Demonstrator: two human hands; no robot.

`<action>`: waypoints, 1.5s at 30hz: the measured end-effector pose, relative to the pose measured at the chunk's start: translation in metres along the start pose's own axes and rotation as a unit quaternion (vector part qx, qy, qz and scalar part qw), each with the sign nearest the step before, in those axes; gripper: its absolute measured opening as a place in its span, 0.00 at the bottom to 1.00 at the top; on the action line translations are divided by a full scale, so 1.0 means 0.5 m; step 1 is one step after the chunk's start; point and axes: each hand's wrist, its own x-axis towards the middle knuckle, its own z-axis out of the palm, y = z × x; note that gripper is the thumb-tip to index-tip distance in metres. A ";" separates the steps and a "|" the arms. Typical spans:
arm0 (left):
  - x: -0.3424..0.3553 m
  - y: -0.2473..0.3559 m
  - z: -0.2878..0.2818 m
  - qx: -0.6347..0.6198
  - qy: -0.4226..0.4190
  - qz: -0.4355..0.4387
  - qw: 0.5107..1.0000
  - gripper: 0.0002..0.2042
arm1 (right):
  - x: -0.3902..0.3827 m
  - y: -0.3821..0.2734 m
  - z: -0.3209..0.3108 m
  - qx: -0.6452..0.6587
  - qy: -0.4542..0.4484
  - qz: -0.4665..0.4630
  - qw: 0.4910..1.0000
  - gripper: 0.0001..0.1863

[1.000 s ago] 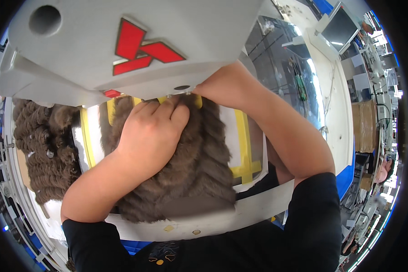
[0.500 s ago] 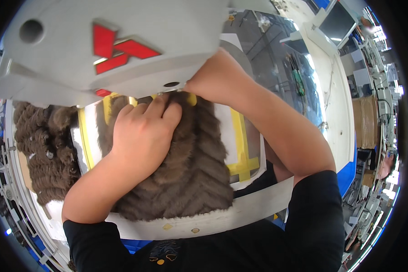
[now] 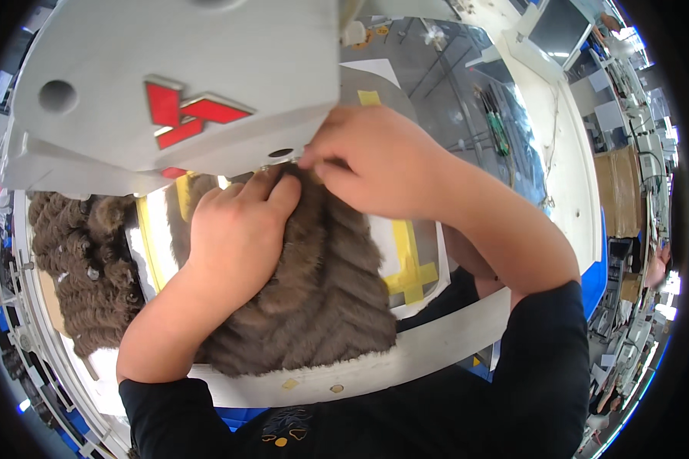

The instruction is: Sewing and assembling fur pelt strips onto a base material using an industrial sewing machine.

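A brown fur piece [image 3: 314, 321], sewn in slanting strips, lies under the front of a pale grey sewing machine [image 3: 230, 46] with a red emblem. My left hand [image 3: 237, 229] is closed on the fur, its fingertips pressed into the pile just below the machine's head. Beside it, my right hand [image 3: 383, 164] holds its thumb and index finger in a pinch at the fur's far end, next to a small metal part [image 3: 279, 162] under the head. What sits between those fingertips is hidden. The machine's head covers the fur's far edge.
Bundles of brown fur [image 3: 92, 268] lie at the left. Yellow tape [image 3: 413, 279] marks the work plate on the right. Farther right are a glossy clear sheet [image 3: 467, 99], a green-handled tool [image 3: 497, 134] and a monitor [image 3: 560, 30]. A white table edge [image 3: 452, 336] runs before me.
My right hand has come out from behind the machine's head, down and toward me, and now pinches near my left fingertips. My left hand stays on the fur. The view has shifted slightly.
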 end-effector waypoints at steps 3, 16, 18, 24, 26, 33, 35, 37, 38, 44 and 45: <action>-0.004 0.001 0.006 -0.004 0.020 0.003 1.000 0.11 | -0.020 -0.002 0.002 0.006 -0.056 -0.107 0.993 0.15; -0.009 0.003 0.013 0.019 0.044 0.015 0.999 0.10 | -0.031 -0.041 0.029 -0.214 -0.060 -0.091 0.971 0.12; -0.011 0.001 0.015 0.021 0.043 0.014 0.999 0.10 | -0.029 -0.048 0.030 -0.214 -0.058 -0.087 0.971 0.11; -0.011 0.001 0.017 0.031 0.061 0.018 0.997 0.09 | -0.030 -0.050 0.035 -0.238 -0.045 -0.112 0.964 0.08; -0.012 0.004 0.013 0.035 0.061 0.018 0.997 0.09 | -0.030 -0.049 0.037 -0.236 -0.045 -0.113 0.964 0.08; -0.014 0.006 0.007 0.016 0.001 0.001 1.000 0.12 | -0.031 -0.046 0.036 -0.237 -0.037 -0.120 0.963 0.07; -0.013 0.007 0.007 0.016 0.000 0.004 1.000 0.12 | -0.031 -0.050 0.034 -0.264 -0.046 -0.121 0.956 0.06; -0.011 0.010 0.008 0.020 -0.012 0.006 1.000 0.12 | -0.028 -0.055 0.027 -0.266 -0.050 -0.120 0.955 0.05; -0.011 0.010 0.008 0.020 -0.013 0.009 1.000 0.12 | -0.027 -0.056 0.025 -0.268 -0.056 -0.120 0.954 0.05; -0.005 0.001 0.029 0.032 0.061 0.038 0.997 0.07 | -0.024 -0.048 0.024 -0.261 -0.051 -0.126 0.956 0.05; -0.005 0.000 0.032 0.031 0.065 0.040 0.997 0.07 | -0.024 -0.047 0.023 -0.261 -0.050 -0.125 0.956 0.05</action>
